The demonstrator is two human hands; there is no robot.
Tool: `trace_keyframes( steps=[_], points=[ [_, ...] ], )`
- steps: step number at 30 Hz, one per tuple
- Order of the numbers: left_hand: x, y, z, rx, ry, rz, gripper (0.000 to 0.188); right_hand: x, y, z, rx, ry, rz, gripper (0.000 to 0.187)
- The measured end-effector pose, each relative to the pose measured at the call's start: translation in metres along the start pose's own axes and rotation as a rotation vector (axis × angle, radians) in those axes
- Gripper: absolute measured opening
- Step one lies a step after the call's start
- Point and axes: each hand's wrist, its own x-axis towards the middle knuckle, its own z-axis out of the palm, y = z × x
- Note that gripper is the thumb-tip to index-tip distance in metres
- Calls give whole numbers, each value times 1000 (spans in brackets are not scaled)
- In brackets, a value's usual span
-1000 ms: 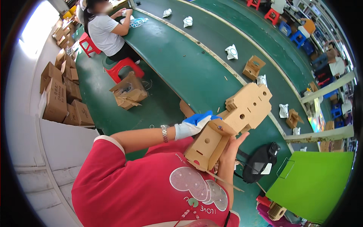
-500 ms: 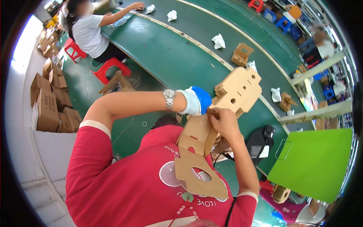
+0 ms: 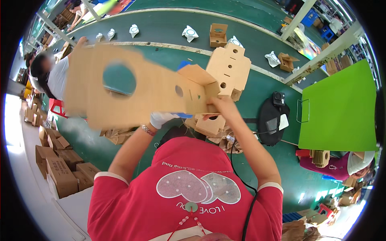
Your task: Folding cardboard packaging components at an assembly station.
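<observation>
A partly folded brown cardboard box (image 3: 155, 86) is held up in front of me. Its long flap with a large round hole stretches left and is blurred. At its right end the walls stand folded up. My left hand (image 3: 164, 119), in a white glove with blue coating, grips it from behind; most of the fingers are hidden, with blue showing past the upper and lower edges. My bare right hand (image 3: 226, 107) is closed on the folded right end. Just beyond lies a stack of flat cardboard blanks (image 3: 230, 74) with small holes; another cardboard piece (image 3: 211, 125) lies below my right hand.
A conveyor belt (image 3: 169, 26) crosses ahead, carrying white wrapped items (image 3: 189, 33) and open boxes (image 3: 218, 35). A black bag (image 3: 270, 124) and a green board (image 3: 337, 108) are at right. A co-worker (image 3: 56, 74) sits at left, near cartons (image 3: 62, 174).
The box has swung up and away from my chest, its holed flap now pointing left. My left hand has gone from its top to behind it. The view has turned.
</observation>
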Motion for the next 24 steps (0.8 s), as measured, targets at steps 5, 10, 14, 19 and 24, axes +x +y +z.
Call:
trace_keyframes(
  steps=[5, 10, 14, 19, 24],
  points=[
    [-7, -26, 2, 345, 106, 66, 89, -20, 6, 19, 243, 19, 79, 25],
    [3, -34, 24, 1158, -80, 290, 83, -22, 17, 20, 121, 188, 48, 25],
    [24, -55, 44, 845, 210, 327, 70, -22, 28, 3, 51, 151, 75, 34],
    [48, -35, 65, -211, 398, 195, 43, -58, 0, 15, 86, 120, -518, 96],
    [46, -55, 61, -277, 417, 101, 40, -44, 19, 2, 13, 213, -596, 87]
  ],
)
